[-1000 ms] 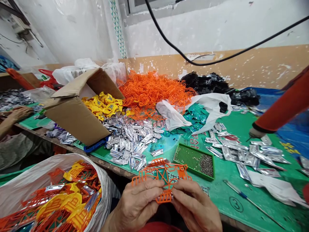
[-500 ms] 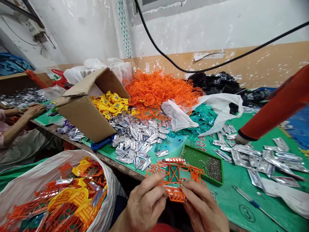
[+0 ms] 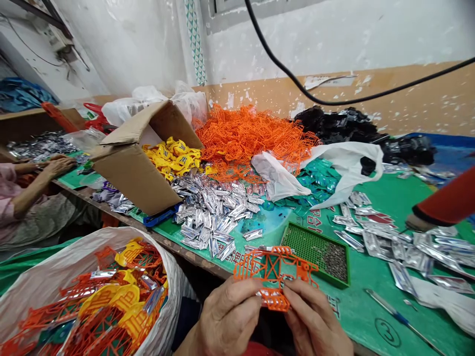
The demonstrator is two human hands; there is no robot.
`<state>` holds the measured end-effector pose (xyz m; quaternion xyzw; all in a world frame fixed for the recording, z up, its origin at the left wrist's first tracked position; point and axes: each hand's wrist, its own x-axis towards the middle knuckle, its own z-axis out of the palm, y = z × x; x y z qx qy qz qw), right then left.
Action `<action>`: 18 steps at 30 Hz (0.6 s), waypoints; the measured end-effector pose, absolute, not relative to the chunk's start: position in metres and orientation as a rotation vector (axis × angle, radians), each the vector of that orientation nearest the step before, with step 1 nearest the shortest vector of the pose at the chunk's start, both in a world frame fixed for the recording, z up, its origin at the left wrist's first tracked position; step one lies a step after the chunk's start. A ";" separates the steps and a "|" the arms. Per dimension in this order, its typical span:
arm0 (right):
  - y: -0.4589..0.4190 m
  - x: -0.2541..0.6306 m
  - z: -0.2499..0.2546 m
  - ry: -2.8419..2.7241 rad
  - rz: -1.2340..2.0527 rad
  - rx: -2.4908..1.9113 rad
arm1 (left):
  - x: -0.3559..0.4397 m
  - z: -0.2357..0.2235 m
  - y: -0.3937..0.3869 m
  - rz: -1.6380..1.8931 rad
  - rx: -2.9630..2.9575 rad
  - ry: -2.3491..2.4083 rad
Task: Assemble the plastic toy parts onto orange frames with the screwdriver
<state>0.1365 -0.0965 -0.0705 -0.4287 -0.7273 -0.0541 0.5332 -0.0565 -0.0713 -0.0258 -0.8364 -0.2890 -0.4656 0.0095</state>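
Note:
An orange plastic lattice frame [image 3: 270,269] is held between my two hands above the table's front edge. My left hand [image 3: 228,316] pinches its lower left part between thumb and fingers. On the lower right, my right hand [image 3: 317,321] grips the same frame, fingertips pressed at its edge. A shiny silver piece [image 3: 272,292] shows against the frame's lower section, between my fingertips; how it is seated is hidden. Just behind the frame lies a green mesh tray [image 3: 302,248] with a heap of small screws [image 3: 336,261] at its right end.
Silver parts [image 3: 210,212] lie heaped beside a tilted cardboard box [image 3: 135,170]. A white sack [image 3: 178,296] of assembled pieces stands left. At right are a red cylindrical tool [image 3: 449,198] and a screwdriver [image 3: 401,316]. A co-worker's hands [image 3: 55,165] rest far left.
The red cylindrical tool has swung right, away from the silver parts. My hands stay on the orange frame with little shift; the whole view has turned slightly left.

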 end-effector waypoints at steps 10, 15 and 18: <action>-0.092 0.131 -0.054 -1.707 -0.130 -1.008 | -0.054 -0.025 -0.069 -1.519 -2.650 -0.891; -0.090 0.133 -0.053 -1.733 -0.153 -1.012 | -0.053 -0.021 -0.067 -1.519 -2.662 -0.889; -0.090 0.134 -0.054 -1.731 -0.192 -1.016 | -0.051 -0.017 -0.067 -1.478 -2.638 -0.927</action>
